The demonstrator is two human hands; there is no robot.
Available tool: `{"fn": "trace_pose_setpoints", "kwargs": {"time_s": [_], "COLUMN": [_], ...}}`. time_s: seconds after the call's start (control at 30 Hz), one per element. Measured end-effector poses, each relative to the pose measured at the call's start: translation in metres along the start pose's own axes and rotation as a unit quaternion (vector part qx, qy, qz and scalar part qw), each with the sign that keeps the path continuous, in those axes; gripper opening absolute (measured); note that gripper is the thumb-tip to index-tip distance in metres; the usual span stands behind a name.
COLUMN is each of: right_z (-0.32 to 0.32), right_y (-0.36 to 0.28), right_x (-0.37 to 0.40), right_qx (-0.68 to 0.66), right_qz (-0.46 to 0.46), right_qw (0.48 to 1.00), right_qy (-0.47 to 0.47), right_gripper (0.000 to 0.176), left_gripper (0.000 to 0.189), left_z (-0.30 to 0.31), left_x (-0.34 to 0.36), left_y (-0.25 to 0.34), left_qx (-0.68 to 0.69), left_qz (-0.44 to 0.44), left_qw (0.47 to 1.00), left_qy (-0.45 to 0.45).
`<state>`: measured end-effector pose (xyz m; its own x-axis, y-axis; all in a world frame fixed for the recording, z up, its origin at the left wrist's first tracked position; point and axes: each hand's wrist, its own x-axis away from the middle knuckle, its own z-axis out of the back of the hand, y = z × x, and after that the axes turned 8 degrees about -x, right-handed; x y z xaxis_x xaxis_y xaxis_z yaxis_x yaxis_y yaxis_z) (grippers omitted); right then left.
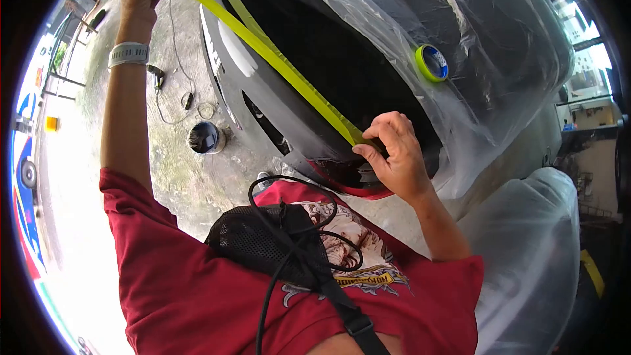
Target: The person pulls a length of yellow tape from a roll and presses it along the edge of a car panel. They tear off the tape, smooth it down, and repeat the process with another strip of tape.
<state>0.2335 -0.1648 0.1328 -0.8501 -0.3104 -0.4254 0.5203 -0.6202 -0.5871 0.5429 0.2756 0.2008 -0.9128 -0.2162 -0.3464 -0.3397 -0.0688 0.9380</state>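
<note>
Stretched taut between pinching hands [393, 152], the tape [263, 46] looks bright yellow-green.

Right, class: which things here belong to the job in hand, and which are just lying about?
Apparently in the job:
yellow tape strip, between left hand and right hand
tape roll
plastic sheeting
car

Apparently lying about:
bucket
cable
orange object

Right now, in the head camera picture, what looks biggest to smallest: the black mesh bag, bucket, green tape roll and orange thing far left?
Largest to smallest, as they look:
1. Black mesh bag
2. Bucket and green tape roll: too alike to rank
3. Orange thing
</note>
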Motion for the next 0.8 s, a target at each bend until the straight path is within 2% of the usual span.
{"fn": "trace_pose_setpoints", "kwargs": {"time_s": [0.07,0.3,0.37,0.47,0.8], "right_z": [0.002,0.006,0.009,0.005,0.004], "right_y": [0.001,0.000,-0.004,-0.004,-0.009], "right_x": [-0.008,-0.022,-0.023,-0.023,-0.027], "right_qx": [0.001,0.009,0.022,0.019,0.038], "right_qz": [-0.034,-0.013,-0.051,-0.018,-0.028], "right_qw": [0.999,0.996,0.993,0.996,0.995], "right_qy": [-0.035,-0.083,-0.106,-0.082,-0.089], "right_gripper": [0.023,0.026,0.026,0.026,0.028], "left_gripper": [0.013,0.015,0.015,0.015,0.015], "left_z": [-0.012,-0.011,-0.008,-0.011,0.007], "left_x": [0.020,0.029,0.027,0.042,0.034], "left_y": [0.009,-0.005,-0.012,-0.004,-0.024], "left_qx": [0.011,-0.013,-0.040,-0.046,-0.020], "left_qz": [-0.007,0.002,0.008,0.007,0.005], "left_qw": [1.000,1.000,0.999,0.997,0.999], "left_qy": [-0.003,0.013,0.028,0.055,0.026]}}
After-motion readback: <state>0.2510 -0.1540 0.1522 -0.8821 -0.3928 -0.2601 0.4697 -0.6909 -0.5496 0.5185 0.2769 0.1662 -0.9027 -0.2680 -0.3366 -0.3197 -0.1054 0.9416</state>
